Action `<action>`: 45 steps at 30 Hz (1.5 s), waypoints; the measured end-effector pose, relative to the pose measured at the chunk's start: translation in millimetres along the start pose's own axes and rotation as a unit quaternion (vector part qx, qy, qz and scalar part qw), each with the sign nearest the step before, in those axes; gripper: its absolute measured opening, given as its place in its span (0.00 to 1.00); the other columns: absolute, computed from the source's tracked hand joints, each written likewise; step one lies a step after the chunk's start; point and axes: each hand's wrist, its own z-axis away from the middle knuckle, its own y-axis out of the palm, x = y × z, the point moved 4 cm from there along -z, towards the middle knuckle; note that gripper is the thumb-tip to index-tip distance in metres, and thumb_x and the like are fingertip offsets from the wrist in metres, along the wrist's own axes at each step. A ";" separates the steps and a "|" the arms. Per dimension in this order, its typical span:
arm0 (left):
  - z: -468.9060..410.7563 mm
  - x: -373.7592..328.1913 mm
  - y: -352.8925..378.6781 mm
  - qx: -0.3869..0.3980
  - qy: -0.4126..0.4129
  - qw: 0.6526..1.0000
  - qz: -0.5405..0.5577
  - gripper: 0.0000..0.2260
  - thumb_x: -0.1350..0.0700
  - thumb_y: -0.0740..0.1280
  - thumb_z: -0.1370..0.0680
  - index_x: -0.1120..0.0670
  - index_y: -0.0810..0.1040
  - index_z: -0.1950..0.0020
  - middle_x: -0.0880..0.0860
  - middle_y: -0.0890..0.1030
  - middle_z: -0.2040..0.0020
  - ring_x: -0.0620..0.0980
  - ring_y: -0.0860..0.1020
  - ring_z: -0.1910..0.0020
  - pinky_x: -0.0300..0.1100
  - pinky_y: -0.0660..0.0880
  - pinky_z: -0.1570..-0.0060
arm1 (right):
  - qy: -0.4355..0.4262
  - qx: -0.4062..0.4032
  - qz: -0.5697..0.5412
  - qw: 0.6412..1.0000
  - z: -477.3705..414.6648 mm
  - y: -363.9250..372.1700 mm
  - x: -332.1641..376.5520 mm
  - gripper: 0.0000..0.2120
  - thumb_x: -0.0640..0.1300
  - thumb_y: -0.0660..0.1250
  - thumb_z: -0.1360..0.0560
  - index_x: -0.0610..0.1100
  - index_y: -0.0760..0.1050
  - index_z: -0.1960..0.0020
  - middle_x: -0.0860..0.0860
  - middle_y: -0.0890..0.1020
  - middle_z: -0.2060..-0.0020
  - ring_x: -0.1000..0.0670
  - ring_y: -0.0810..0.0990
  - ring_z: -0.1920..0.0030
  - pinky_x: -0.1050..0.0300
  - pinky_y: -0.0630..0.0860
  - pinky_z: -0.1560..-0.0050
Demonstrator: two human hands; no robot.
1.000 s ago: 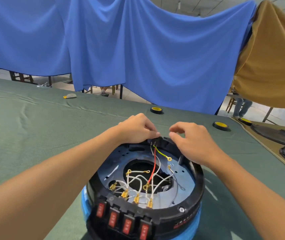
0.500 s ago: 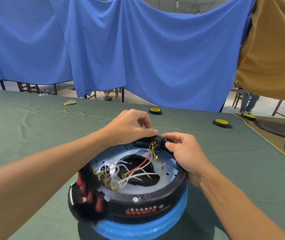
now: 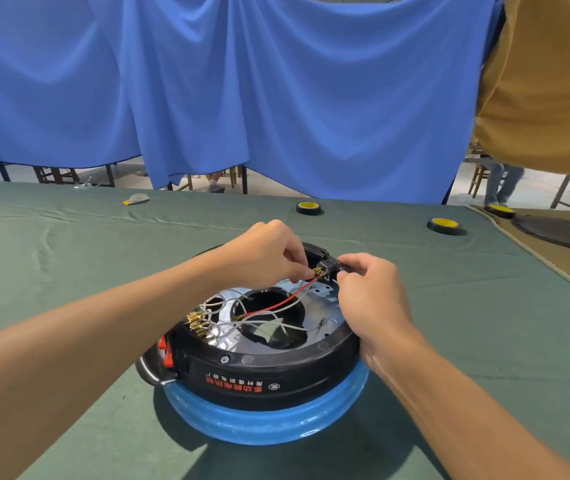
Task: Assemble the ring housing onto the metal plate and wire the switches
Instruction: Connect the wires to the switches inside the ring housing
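A black ring housing [image 3: 262, 375] sits on a blue round base [image 3: 266, 420] on the green table. Inside it lies the shiny metal plate [image 3: 325, 320] with a round hole. Red rocker switches [image 3: 165, 351] show at the housing's left side, with brass terminals [image 3: 196, 322] and white wires behind them. A red wire [image 3: 276, 306] runs across the hole to a black socket [image 3: 326, 268] at the far rim. My left hand [image 3: 269, 251] pinches the wire end at that socket. My right hand [image 3: 370, 289] grips the socket and the rim beside it.
Two black and yellow tape rolls [image 3: 308, 207] [image 3: 444, 225] lie further back on the green cloth. Dark round parts [image 3: 553, 228] sit on a brown mat at the right. Blue drapes [image 3: 276, 91] hang behind the table. A small grey scrap [image 3: 137, 199] lies at the far left.
The housing has been turned so the switches moved from the front to the left side. Both hands stayed at the far rim and now work on the socket's terminals.
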 end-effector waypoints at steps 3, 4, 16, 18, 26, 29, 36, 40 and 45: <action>3.8 -2.1 -2.0 -0.022 0.003 1.000 -0.008 0.07 0.49 0.72 0.24 0.52 0.86 0.56 0.46 0.84 0.63 0.52 0.81 0.59 0.49 0.79 0.55 | 0.000 0.002 0.001 1.000 -0.2 -1.0 -0.7 0.15 0.34 0.60 0.24 0.54 0.74 0.58 0.52 0.81 0.57 0.46 0.80 0.52 0.45 0.79 0.48; 4.9 -3.6 -1.8 -0.033 0.006 0.999 -0.017 0.07 0.49 0.72 0.24 0.52 0.86 0.56 0.45 0.83 0.63 0.50 0.81 0.60 0.48 0.79 0.55 | 0.000 0.003 0.001 1.000 0.3 -0.9 -0.6 0.15 0.34 0.60 0.24 0.54 0.74 0.58 0.53 0.81 0.57 0.47 0.80 0.52 0.45 0.79 0.49; 8.3 -24.4 14.1 -0.117 -0.008 0.984 -0.136 0.07 0.54 0.67 0.22 0.54 0.84 0.53 0.55 0.83 0.58 0.58 0.79 0.58 0.52 0.79 0.55 | 0.003 -0.007 0.010 1.000 4.0 -1.1 2.8 0.18 0.34 0.60 0.24 0.54 0.75 0.64 0.54 0.80 0.61 0.44 0.80 0.52 0.44 0.79 0.50; 7.9 -24.7 15.6 -0.122 -0.012 0.984 -0.130 0.07 0.55 0.67 0.23 0.55 0.84 0.53 0.56 0.83 0.58 0.58 0.79 0.58 0.52 0.79 0.55 | 0.005 -0.007 0.006 1.000 4.2 -1.0 3.5 0.15 0.34 0.60 0.24 0.50 0.81 0.53 0.50 0.82 0.57 0.44 0.80 0.52 0.45 0.80 0.50; -4.0 -34.6 14.3 -0.096 0.004 0.983 -0.159 0.04 0.57 0.67 0.24 0.57 0.80 0.56 0.56 0.79 0.61 0.58 0.77 0.59 0.53 0.78 0.57 | 0.006 -0.025 0.028 0.999 3.2 -1.8 2.5 0.14 0.34 0.60 0.24 0.50 0.78 0.58 0.53 0.79 0.63 0.43 0.78 0.52 0.44 0.78 0.50; -5.5 -32.3 13.2 -0.087 0.002 0.987 -0.133 0.06 0.56 0.68 0.22 0.55 0.82 0.55 0.55 0.81 0.59 0.57 0.78 0.58 0.53 0.79 0.55 | 0.016 -0.033 0.026 0.999 0.4 -1.1 0.1 0.12 0.35 0.60 0.24 0.46 0.78 0.47 0.49 0.81 0.55 0.44 0.78 0.50 0.49 0.77 0.51; 1.9 -30.3 5.2 -0.072 0.026 0.975 -0.208 0.10 0.52 0.61 0.19 0.53 0.81 0.53 0.52 0.81 0.57 0.56 0.78 0.55 0.45 0.73 0.64 | 0.030 -0.076 0.012 0.997 -6.2 8.2 -1.2 0.17 0.35 0.59 0.22 0.44 0.76 0.36 0.46 0.81 0.44 0.45 0.78 0.45 0.57 0.72 0.54; 16.4 -20.0 -2.8 -0.091 0.030 0.973 -0.212 0.13 0.50 0.58 0.18 0.51 0.81 0.51 0.49 0.81 0.54 0.52 0.77 0.54 0.47 0.76 0.59 | 0.044 -0.092 0.012 0.995 -17.5 20.3 5.7 0.16 0.35 0.59 0.21 0.42 0.75 0.35 0.45 0.81 0.43 0.45 0.76 0.45 0.56 0.70 0.52; 49.9 -5.5 -5.5 -0.196 0.073 0.961 -0.182 0.23 0.38 0.52 0.19 0.49 0.82 0.54 0.47 0.81 0.58 0.50 0.77 0.55 0.47 0.72 0.56 | 0.057 -0.101 -0.003 0.993 -33.7 31.4 10.8 0.14 0.37 0.59 0.21 0.43 0.76 0.38 0.45 0.80 0.44 0.46 0.74 0.49 0.54 0.72 0.51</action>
